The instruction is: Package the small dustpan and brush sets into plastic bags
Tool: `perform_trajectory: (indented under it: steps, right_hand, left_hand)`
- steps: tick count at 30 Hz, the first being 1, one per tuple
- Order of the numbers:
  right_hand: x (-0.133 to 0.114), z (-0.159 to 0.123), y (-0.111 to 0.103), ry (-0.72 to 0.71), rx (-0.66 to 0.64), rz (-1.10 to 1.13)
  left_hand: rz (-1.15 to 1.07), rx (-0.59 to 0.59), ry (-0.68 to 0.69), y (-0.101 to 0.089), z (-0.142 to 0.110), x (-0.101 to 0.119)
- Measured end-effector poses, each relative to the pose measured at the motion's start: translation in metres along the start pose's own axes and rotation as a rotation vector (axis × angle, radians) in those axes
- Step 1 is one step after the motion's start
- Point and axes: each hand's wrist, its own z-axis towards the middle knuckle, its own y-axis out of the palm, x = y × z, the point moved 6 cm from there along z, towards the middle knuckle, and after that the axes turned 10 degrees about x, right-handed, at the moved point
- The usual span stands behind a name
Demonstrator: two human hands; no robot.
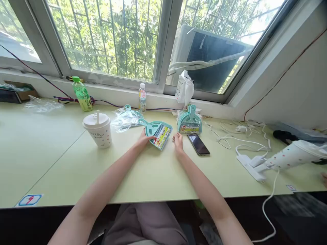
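Head cam, fwd/down, desk + window

Down below the fingers (150, 137), I can see loose, mauve-grey trousers (148, 223) softly creased over the lap, with a paler bit of cloth (143, 242) nearer the body.

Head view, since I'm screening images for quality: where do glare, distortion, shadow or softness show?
In the head view, the window pane washes toward white at upper right; the window frame slants in the head view, suggesting wide-lens distortion; below the table, the head view sinks near black; small print on the held dustpan looks soft in the head view.
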Motion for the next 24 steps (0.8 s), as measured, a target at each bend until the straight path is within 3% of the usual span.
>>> perform_trajectory:
  steps: [1, 3, 5, 7, 12, 16, 19, 21, 24]
  right_hand:
    - [0.014, 0.002, 0.001, 0.121, -0.012, 0.056]
    - [0.027, -0.006, 0.014, 0.273, -0.175, 0.215]
    - [0.027, -0.023, 0.034, 0.346, -0.407, 0.367]
    - [0.026, -0.038, 0.047, 0.394, -0.549, 0.443]
    - [0.033, -0.036, 0.049, 0.462, -0.481, 0.491]
    - [0.034, -0.022, 0.042, 0.449, -0.376, 0.541]
    - [0.035, -0.016, 0.038, 0.446, -0.312, 0.579]
    - [0.035, -0.015, 0.038, 0.444, -0.315, 0.583]
    - [0.035, -0.015, 0.037, 0.442, -0.339, 0.568]
  left_hand:
    - [-0.010, 0.002, -0.007, 0.000, -0.001, 0.002]
    - [-0.009, -0.008, 0.002, 0.001, -0.005, 0.006]
    - [0.013, -0.031, 0.017, 0.005, -0.009, 0.011]
    - [0.058, -0.057, 0.054, 0.008, -0.011, 0.015]
    - [0.378, -0.100, 0.218, 0.009, -0.009, 0.025]
    - [1.021, 0.132, 0.636, -0.008, -0.010, 0.055]
    - [1.369, 0.324, 0.906, -0.023, -0.016, 0.078]
    - [1.509, 0.416, 0.951, -0.039, -0.014, 0.087]
    - [1.667, 0.442, 0.797, -0.066, -0.001, 0.088]
